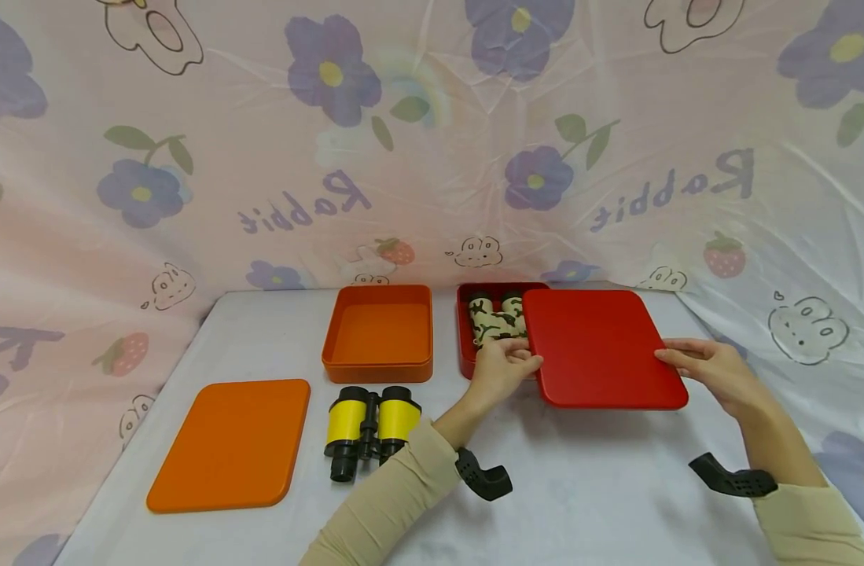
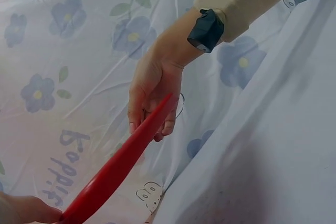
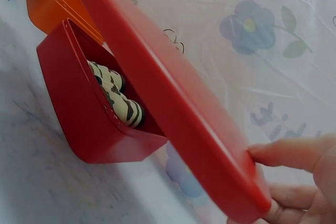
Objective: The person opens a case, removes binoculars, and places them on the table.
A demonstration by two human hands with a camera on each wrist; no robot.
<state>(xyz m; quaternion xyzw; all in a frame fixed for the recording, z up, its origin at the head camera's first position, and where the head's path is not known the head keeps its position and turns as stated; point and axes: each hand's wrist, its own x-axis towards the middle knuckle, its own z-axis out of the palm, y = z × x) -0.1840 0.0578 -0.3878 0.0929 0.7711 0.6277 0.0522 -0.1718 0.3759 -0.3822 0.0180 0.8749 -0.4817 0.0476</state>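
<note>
Two bare hands, the left hand (image 1: 501,368) and the right hand (image 1: 707,368), each emerge from a long beige sleeve. The left sleeve (image 1: 389,495) is a soft knit with a ribbed cuff that ends short of the wrist; the right sleeve (image 1: 810,525) matches it in colour and weave. A black, angular plastic camera mount sits at each wrist: the left mount (image 1: 483,475) juts out beside the cuff, and the right mount (image 1: 732,479) is a longer, tapered bracket. Seen from the left wrist view, the right mount (image 2: 206,30) appears as a dark block with rounded corners, strapped close against the cuff's edge.
</note>
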